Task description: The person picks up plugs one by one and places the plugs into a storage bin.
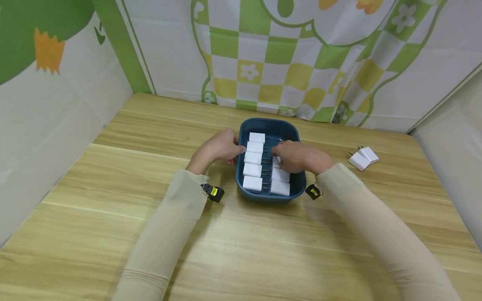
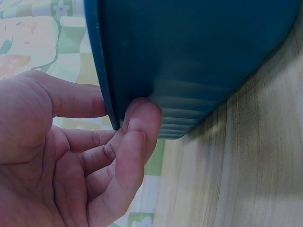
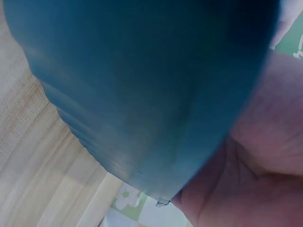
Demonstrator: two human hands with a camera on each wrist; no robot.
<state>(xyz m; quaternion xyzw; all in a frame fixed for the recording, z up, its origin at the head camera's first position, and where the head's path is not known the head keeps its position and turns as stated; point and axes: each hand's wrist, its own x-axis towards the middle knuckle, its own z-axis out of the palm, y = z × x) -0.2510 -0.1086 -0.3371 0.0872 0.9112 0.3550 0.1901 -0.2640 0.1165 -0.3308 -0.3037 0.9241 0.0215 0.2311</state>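
Both sleeves reach to the blue tray (image 1: 290, 131) on the tabletop (image 1: 241, 251): my left hand (image 1: 220, 148) pinches its left rim, my right hand (image 1: 297, 156) rests curled on white chargers (image 1: 253, 169) inside; its grip I cannot tell.

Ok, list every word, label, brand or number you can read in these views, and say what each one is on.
No readable text in any view.
White plug adapters in the blue tray: plain faces, no print visible.
Two white adapters on the table: no marking legible.
Backdrop cloth: only checks, flowers and cartoon shapes, no letters.
Yellow patch on the left wrist device: too small to read.
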